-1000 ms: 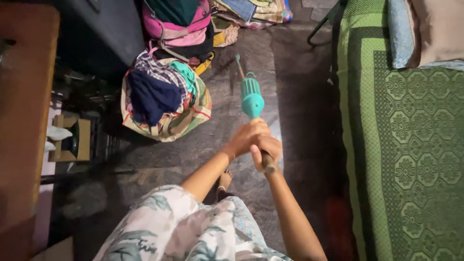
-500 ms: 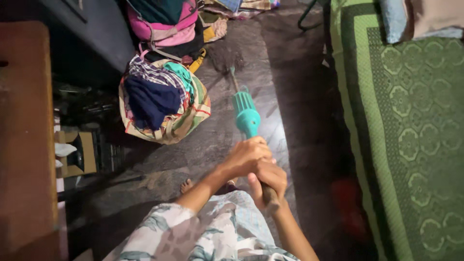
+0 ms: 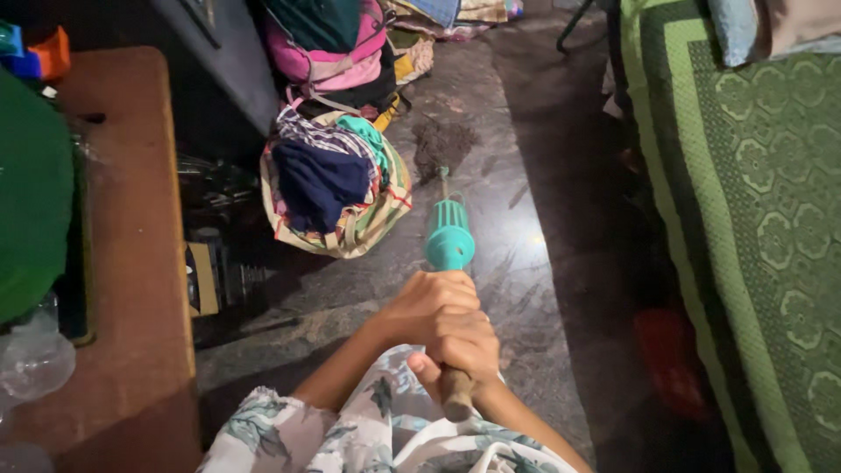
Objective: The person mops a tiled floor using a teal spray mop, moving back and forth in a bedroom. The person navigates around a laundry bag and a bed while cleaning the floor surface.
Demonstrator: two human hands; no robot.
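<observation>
The bed is the biggest thing before me, filling the whole side from 1 to 5 o'clock under a green patterned cover, with a pale blue pillow at its top corner. At 9 o'clock stands the brown wooden table, carrying a large green round thing on its outer edge and a clear plastic piece lower down. Between the two runs the dark stone floor, shiny in the middle.

At 11 o'clock, on the floor just beside the table, sits a striped cloth bundle stuffed with navy and teal clothes. A pink bag lies just beyond it, touching its far side. A red thing lies in the shadow under the bed's edge at 4 o'clock; I cannot tell what it is.

The broom is at the centre, its teal plastic collar pointing toward 12 o'clock, with the bristle end down on the floor at a small patch of dust. Its brown wooden handle end sticks out below my fists toward 6 o'clock.

My left hand is closed around the broom's handle just under the teal collar. My right hand is wrapped tight on the handle directly behind it, the two touching.
</observation>
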